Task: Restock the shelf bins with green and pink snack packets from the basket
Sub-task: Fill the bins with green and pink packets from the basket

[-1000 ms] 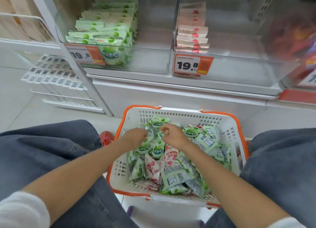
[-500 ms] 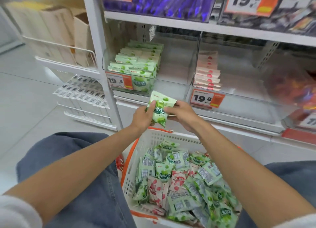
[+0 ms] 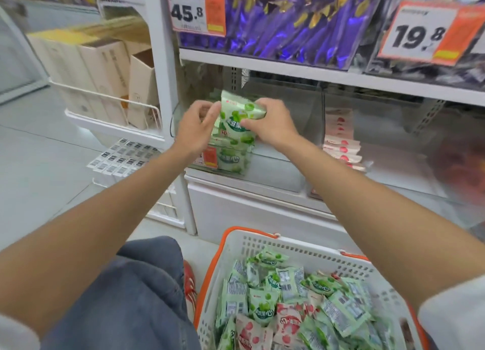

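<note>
From my remote feed: both of my hands hold a green packet (image 3: 237,112) upright at the mouth of the left clear bin (image 3: 284,166) on the lower shelf. My left hand (image 3: 195,125) has its fingers curled and its thumb pinching the packet's left edge; my right hand (image 3: 273,125) grips the top right corner between thumb and bent fingers. Just below the held packet, more green packets (image 3: 233,159) stand at the front left of that bin, behind an orange price tag that my left hand partly hides.

The neighbouring clear bin (image 3: 393,171) to the right holds a short row of pink packets (image 3: 341,145) along its left side.

Below, on the floor between my knees, the white basket (image 3: 288,247) with orange trim is heaped with loose green packets (image 3: 262,307) mixed with a few pink ones (image 3: 287,323).

On the shelf above, a clear bin is packed with purple packets (image 3: 288,21) behind a tag reading 45.8 (image 3: 187,12); a second tag reads 19.8 (image 3: 417,34). At left, a white wire rack holds cream boxes (image 3: 105,68).
</note>
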The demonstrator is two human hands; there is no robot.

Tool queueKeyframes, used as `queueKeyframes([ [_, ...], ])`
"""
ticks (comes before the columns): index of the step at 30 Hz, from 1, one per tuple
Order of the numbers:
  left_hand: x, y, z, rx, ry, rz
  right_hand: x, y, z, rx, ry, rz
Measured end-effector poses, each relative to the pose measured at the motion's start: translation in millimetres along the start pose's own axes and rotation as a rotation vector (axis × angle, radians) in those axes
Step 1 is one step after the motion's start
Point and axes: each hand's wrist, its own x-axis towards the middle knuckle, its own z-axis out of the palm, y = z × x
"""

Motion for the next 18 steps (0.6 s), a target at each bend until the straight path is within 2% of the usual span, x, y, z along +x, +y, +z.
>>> queueKeyframes([
  [2,10.4,-12.1,-5.4,0.023,-0.035,0.010,-1.8,5.5,14.3,-0.135,-0.071,-0.043],
  [5,21.0,-21.4,-8.8,0.092,-0.142,0.123,-9.6,18.1,31.6,-0.228,-0.203,-0.038],
  [7,27.2,-19.1,-9.7,0.191,-0.276,0.204,-10.0,20.8,32.0,-0.149,-0.277,-0.016],
  [9,33.9,-13.5,-10.1,0.309,-0.399,0.254,-2.0,22.0,27.2,0.021,-0.221,0.040],
  [11,40.4,-8.8,-10.7,0.374,-0.480,0.272,13.5,26.5,19.2,0.089,-0.176,0.103],
  [13,45.3,-7.5,-10.0,0.408,-0.539,0.273,22.0,28.3,12.8,0.084,-0.309,0.157],
  [15,46.4,-8.7,-7.7,0.439,-0.577,0.274,27.7,29.0,11.5,-0.005,-0.470,0.155],
  [18,44.5,-12.2,-5.4,0.469,-0.598,0.306,32.3,28.0,19.4,-0.207,-0.509,0.038],
])
